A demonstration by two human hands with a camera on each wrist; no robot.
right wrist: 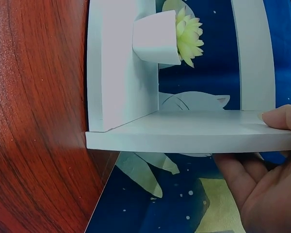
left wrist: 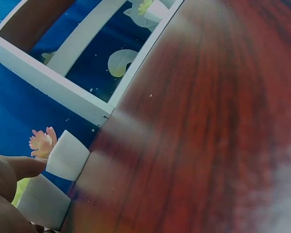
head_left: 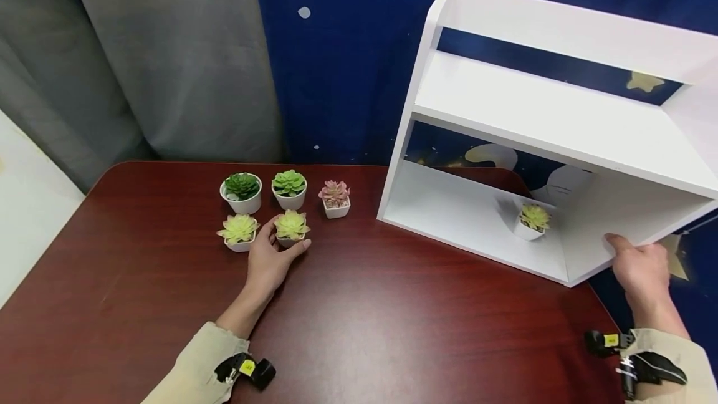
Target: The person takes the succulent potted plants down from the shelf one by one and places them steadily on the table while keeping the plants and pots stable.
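My left hand (head_left: 271, 262) curls around a small white pot with a yellow-green artificial succulent (head_left: 291, 225), thumb on its right and fingers on its left. The pot appears to stand on the table; how firmly the fingers press it is partly hidden. At the right, my right hand (head_left: 642, 267) grips the side panel of a white shelf (head_left: 555, 89), with the thumb on the panel's inner face and fingers outside, as the right wrist view shows. Another yellow-green potted succulent (right wrist: 156, 38) stands inside the lower compartment near that panel.
Around my left hand stand a dark green succulent (head_left: 242, 192), a bright green one (head_left: 288, 189), a pink one (head_left: 335, 199) and a yellow-green one (head_left: 238, 232), all in white pots. They sit on the reddish-brown table (head_left: 359, 310). Curtains (head_left: 331, 67) hang behind.
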